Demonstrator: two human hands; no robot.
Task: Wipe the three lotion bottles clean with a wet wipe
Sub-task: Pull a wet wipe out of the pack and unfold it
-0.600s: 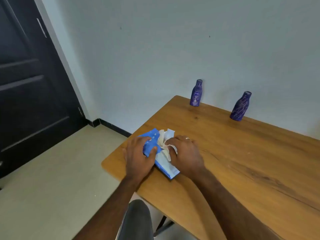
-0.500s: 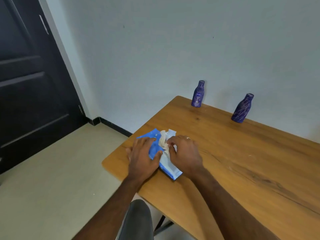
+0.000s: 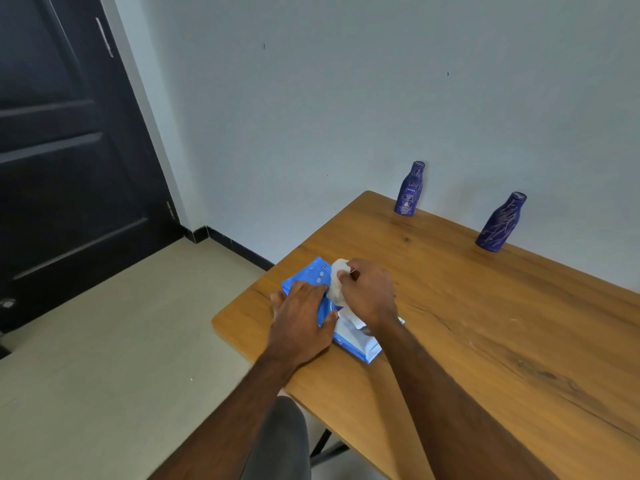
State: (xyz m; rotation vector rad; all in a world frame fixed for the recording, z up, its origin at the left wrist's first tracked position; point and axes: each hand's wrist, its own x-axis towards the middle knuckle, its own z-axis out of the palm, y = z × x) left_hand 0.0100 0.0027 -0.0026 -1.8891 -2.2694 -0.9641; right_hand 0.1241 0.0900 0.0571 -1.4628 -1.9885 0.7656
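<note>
A blue wet wipe pack (image 3: 311, 276) lies near the wooden table's left corner. My left hand (image 3: 301, 318) lies flat on the pack and presses it down. My right hand (image 3: 369, 294) pinches a white wet wipe (image 3: 337, 284) that sticks up out of the pack's opening. Two dark blue lotion bottles stand upright at the table's far edge by the wall: one lotion bottle (image 3: 409, 188) near the far corner, the other lotion bottle (image 3: 501, 223) further right. No third bottle is in view.
The wooden table (image 3: 485, 306) has its left edge and corner close to my hands. A pale wall runs right behind the bottles. A dark door (image 3: 69, 150) and beige floor lie to the left. My knee shows under the table's front edge.
My right hand has lifted and moved back along the pack, drawing the white wipe further out. My left hand has slid forward and flattened on the pack. The camera shifted slightly.
</note>
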